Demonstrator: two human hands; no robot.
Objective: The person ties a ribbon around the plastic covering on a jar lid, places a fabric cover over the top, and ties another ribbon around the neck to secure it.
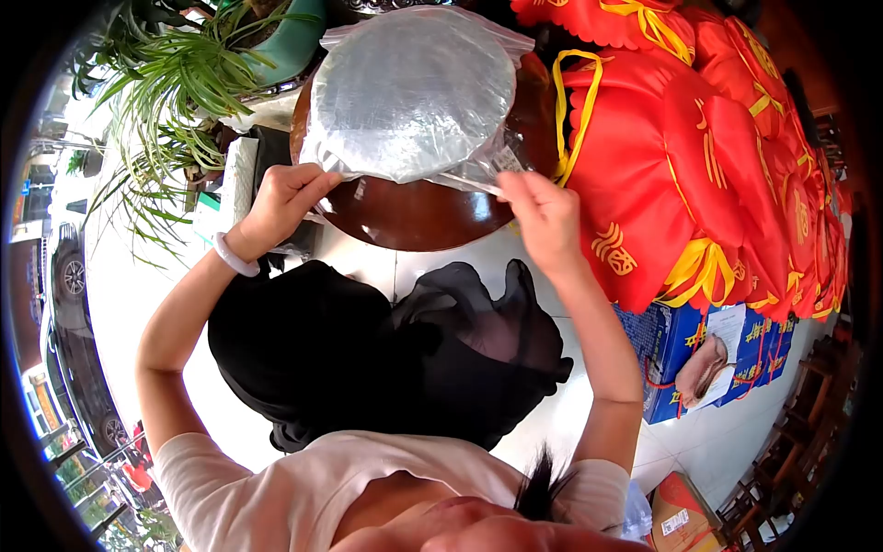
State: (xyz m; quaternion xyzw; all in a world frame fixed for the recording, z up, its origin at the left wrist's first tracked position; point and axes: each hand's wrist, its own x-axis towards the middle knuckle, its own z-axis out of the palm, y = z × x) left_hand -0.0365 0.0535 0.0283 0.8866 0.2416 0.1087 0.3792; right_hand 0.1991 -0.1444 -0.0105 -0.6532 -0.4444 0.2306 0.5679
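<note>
from where i stood, the person sat at the near side of the round brown desk (395, 216), both arms reaching out to it, elbows bent outward. the left hand (287, 202) came in over the desk's near left edge, knuckles up, a pale bangle (235, 256) round its wrist. the right hand (549, 219) came in at the near right edge, fingers curled toward the middle.

each grip was pinched closed on the clear plastic bag (414, 97), thumb against forefinger, and the near edge of the plastic ran between the two hands. the bag was above the desk, covering much of its top, its film smooth over a broad round shape and crinkled near the right fingertips. a small printed patch showed in the film there, too fine for me to read.

right of the desk were heaped red bags (727, 175) with yellow ribbons and gold characters, which i could not make out for certain. nearer than those, also to the desk's right, stood blue boxes (655, 354) with yellow lettering, unreadable at that angle. farther toward the person's side was a brown carton (685, 501) with a white label, its print too small. a plant in a green pot (287, 48) stood at the desk's far left.
</note>
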